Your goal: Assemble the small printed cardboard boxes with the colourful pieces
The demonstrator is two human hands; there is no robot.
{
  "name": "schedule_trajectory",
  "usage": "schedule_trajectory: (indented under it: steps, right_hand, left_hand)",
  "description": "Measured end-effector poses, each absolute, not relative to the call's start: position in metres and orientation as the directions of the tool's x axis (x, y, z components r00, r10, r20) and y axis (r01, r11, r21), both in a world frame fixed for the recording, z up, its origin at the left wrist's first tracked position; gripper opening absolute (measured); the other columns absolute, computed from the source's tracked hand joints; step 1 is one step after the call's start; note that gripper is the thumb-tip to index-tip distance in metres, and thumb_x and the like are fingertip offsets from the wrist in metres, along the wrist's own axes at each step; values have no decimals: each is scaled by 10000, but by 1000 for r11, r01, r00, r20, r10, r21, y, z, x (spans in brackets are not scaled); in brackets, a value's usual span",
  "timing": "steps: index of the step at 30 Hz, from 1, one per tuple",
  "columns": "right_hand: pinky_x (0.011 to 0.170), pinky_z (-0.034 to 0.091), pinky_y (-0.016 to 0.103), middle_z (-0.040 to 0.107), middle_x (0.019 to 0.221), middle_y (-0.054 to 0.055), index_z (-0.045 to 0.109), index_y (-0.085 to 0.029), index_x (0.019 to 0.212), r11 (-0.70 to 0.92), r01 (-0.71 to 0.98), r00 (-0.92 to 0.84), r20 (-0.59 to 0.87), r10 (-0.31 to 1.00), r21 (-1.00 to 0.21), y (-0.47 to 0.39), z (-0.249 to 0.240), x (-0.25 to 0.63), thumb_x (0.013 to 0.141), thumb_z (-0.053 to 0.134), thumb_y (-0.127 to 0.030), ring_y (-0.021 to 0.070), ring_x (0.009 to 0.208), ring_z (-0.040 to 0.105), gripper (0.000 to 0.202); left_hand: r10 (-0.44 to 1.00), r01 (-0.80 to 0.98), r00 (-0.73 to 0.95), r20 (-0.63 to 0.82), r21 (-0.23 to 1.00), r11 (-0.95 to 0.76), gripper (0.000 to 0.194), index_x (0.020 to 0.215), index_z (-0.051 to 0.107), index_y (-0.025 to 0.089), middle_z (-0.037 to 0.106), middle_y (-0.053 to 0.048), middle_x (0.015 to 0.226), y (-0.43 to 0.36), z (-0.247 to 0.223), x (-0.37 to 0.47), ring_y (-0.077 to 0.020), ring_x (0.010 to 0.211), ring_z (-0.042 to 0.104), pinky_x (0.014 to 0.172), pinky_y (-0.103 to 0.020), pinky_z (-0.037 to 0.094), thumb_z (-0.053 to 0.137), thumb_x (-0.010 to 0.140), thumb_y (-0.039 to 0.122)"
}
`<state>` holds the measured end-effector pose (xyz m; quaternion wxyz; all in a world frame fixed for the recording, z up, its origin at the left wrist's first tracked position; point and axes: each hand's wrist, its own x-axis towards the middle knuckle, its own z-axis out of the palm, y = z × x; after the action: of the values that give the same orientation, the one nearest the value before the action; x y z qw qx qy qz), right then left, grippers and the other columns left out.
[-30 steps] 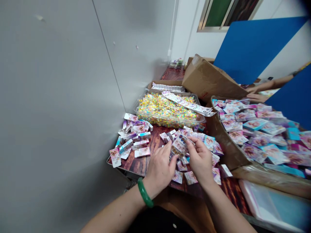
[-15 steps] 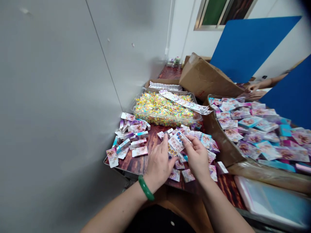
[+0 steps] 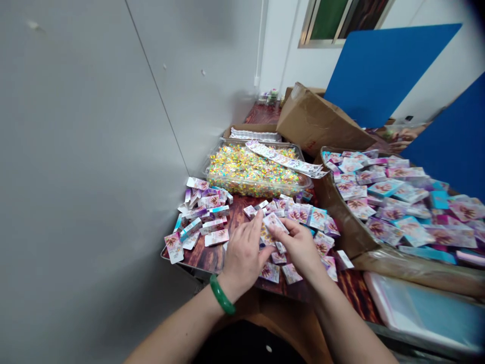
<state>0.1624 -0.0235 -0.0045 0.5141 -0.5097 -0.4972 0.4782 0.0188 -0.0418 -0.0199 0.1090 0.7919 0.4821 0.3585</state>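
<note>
Between my hands, above the near part of the table, is a printed sticker sheet (image 3: 274, 222), folded over on itself; rows of small round pictures show on its lower part. My right hand (image 3: 302, 246) pinches its right side between thumb and fingers. Along the left edge, my left hand (image 3: 243, 255) holds the sheet, fingers straight and together, thumb reaching across below. Beneath and behind the hands lie several small printed boxes (image 3: 299, 213). More such boxes (image 3: 215, 226), pink, purple and turquoise, are heaped to the left.
Behind stands a clear tub (image 3: 257, 187) of small colourful packets, with a printed strip (image 3: 284, 159) across it. A large carton (image 3: 341, 212) of boxes is on the right, with clear plastic bags (image 3: 420, 308) before it. Another person's hand (image 3: 403, 136) shows by a blue panel (image 3: 386, 76).
The sheet's upper part has been folded down, hiding the blue round pictures seen before. My right hand has shifted slightly left. The view has moved a little.
</note>
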Motion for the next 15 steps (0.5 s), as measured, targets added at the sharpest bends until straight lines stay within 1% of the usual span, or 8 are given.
schedule_trajectory:
  steps: [2,4,6,8,10,12,14,15]
  right_hand:
    - [618,496,301,707,710,31,705,-158,762,3,-8,53,3,999,-1000,-22,-3,167,685,698,-442,186,643,626,294]
    - [582,484,287,693,671,21,701,-160,741,-17,-50,49,-20,999,-999,-19,-3,173,671,708,-454,172,601,607,302]
    - [567,479,280,693,677,16,701,-164,771,-18,-88,49,-23,999,-996,-15,-4,179,664,719,-450,162,585,599,306]
    - [567,479,284,691,688,14,695,-166,809,8,-72,82,2,997,-997,-12,-6,185,684,708,-440,159,582,594,302]
    - [602,491,315,695,729,29,688,-165,852,58,32,144,62,988,-998,-9,-7,189,737,661,-429,178,620,608,289]
    - [722,501,382,705,886,72,676,-170,955,158,244,233,216,948,-957,-9,-7,192,783,613,-407,229,785,635,300]
    - [895,443,455,657,1112,112,639,-185,1087,284,492,260,450,854,-823,-14,-4,191,793,604,-378,281,1034,583,353]
    - [960,398,473,625,1184,116,618,-197,1135,341,582,225,549,805,-738,-18,-2,190,789,612,-363,291,1118,540,383]
  left_hand:
    - [865,596,271,423,632,-496,817,1438,241,180,446,-144,1396,-35,-18,14,-282,1250,430,1035,-459,353,674,765,344]
    - [907,447,298,296,797,-407,709,1381,370,173,510,-137,1338,-25,-15,7,-268,1200,483,996,-418,395,657,771,394]
    - [902,297,422,90,926,-231,457,1195,572,158,638,-104,1142,-14,-12,-1,-229,1011,592,859,-343,472,609,805,392]
    - [831,225,550,-83,973,-52,287,903,675,133,674,-45,843,-7,-12,-7,-158,742,600,672,-255,470,598,805,392]
    - [792,197,588,-168,978,61,285,687,637,124,577,12,631,-4,-13,-10,-95,572,496,552,-204,392,628,773,395]
    - [798,157,574,-183,981,112,302,621,587,126,496,39,572,-6,-15,-11,-69,525,418,513,-191,333,651,750,391]
    - [816,122,555,-162,986,113,285,650,586,125,495,37,597,-9,-15,-9,-70,544,416,524,-192,328,643,758,382]
    - [828,110,543,-139,989,94,266,685,598,125,513,30,624,-11,-14,-9,-77,566,434,541,-196,341,632,770,375]
